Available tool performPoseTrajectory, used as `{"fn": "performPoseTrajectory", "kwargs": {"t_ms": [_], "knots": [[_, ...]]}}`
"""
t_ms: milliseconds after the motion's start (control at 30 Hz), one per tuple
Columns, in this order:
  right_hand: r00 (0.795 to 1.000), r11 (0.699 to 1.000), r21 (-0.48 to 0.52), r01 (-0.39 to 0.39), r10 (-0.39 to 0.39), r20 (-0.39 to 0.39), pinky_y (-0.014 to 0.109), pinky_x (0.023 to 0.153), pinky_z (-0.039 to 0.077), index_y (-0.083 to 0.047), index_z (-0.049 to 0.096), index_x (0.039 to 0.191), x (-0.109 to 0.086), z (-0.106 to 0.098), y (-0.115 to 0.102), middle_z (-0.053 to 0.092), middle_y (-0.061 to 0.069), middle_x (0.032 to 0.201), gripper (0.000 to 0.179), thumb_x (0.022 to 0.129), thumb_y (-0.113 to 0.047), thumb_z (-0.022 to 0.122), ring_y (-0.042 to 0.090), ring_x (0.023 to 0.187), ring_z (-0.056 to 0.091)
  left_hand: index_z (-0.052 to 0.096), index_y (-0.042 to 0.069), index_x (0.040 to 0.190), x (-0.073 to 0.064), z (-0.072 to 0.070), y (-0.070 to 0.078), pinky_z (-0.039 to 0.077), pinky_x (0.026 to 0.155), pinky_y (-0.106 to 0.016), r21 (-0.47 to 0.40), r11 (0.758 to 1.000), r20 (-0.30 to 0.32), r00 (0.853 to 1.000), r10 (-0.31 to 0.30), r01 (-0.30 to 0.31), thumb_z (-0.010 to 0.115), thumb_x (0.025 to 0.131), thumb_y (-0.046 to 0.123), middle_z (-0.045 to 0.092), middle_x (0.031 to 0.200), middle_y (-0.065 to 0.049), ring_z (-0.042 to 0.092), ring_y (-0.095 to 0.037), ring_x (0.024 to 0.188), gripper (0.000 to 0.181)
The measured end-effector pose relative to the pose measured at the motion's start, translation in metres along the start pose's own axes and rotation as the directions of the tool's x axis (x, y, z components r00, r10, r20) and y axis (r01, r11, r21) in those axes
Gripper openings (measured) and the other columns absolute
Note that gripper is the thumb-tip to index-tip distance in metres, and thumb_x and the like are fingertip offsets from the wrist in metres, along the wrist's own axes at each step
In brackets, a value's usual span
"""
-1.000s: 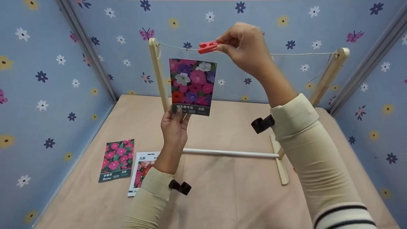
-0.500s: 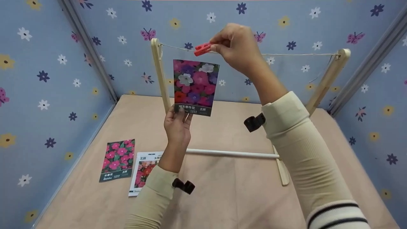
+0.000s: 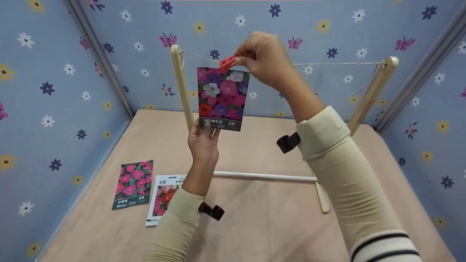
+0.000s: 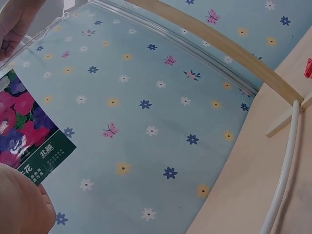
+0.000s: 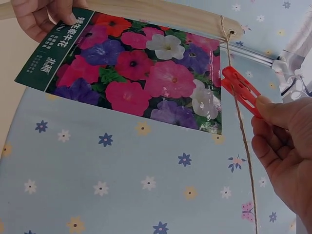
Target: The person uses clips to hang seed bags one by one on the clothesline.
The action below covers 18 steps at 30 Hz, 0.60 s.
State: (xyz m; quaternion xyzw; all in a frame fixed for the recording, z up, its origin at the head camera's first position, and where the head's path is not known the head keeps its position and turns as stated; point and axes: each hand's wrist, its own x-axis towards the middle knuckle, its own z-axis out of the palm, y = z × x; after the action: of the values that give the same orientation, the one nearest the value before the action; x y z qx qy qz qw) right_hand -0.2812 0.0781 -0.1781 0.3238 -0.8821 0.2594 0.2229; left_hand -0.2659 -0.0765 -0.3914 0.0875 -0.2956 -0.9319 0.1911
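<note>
Red peg (image 3: 228, 63) at flower packet's (image 3: 223, 98) top edge

My right grip (image 3: 265, 58) pinches the peg across the string (image 3: 338, 63); my left grip (image 3: 204, 145) pinches the packet's lower end above the worktop (image 3: 251, 222). Two other packets (image 3: 133, 185) lie near the worktop's left edge.

We hold our right hand (image 3: 264, 60) higher than our left hand (image 3: 204, 145), the two apart. Our right forearm (image 3: 309, 102) slants up and across toward the left, its thumb (image 5: 282, 112) pinching against the forefinger, the remaining fingers (image 5: 268, 144) curled inward. Our left forearm (image 3: 199, 180) rises closer to upright, its thumb (image 3: 206, 131) in front and fingers behind in a pinching grip
</note>
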Motion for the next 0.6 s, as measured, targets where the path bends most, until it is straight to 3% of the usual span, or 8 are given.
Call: {"fn": "performPoseTrajectory", "kwargs": {"t_ms": [267,467,600], "knots": [[1.0,1.0,0.009,-0.007,0.006,0.021,0.022,0.07,0.044,0.002,0.074,0.104,0.0,0.0051,0.0009,0.061,0.011,0.096,0.02,0.096,-0.011,0.061,0.014,0.082,0.046,0.067,0.01,0.102,-0.0001,0.0002,0.0035,0.055,0.088,-0.038,0.009,1.0,0.033,0.999,0.001,-0.001,0.052,0.098,-0.001,0.069,0.098,-0.007,0.068,-0.017,0.087,0.019],[0.999,1.0,-0.013,0.01,-0.009,0.042,0.022,0.07,0.041,0.001,0.073,0.106,0.0004,0.0048,0.0029,0.061,0.012,0.095,0.021,0.095,-0.014,0.064,0.017,0.082,0.046,0.067,0.011,0.099,-0.0002,0.0009,0.0036,0.056,0.085,-0.036,-0.003,1.0,0.017,1.0,-0.013,0.013,0.052,0.098,-0.001,0.069,0.096,-0.006,0.068,-0.016,0.084,0.019],[0.998,1.0,-0.011,0.014,-0.013,0.063,0.023,0.073,0.041,0.0,0.072,0.109,0.0003,0.0038,0.0042,0.061,0.012,0.097,0.025,0.094,-0.018,0.067,0.017,0.084,0.046,0.066,0.008,0.109,-0.0001,0.0006,0.0035,0.055,0.087,-0.037,0.005,1.0,0.011,1.0,-0.017,0.017,0.053,0.098,-0.001,0.069,0.098,-0.005,0.068,-0.016,0.086,0.019]]}}
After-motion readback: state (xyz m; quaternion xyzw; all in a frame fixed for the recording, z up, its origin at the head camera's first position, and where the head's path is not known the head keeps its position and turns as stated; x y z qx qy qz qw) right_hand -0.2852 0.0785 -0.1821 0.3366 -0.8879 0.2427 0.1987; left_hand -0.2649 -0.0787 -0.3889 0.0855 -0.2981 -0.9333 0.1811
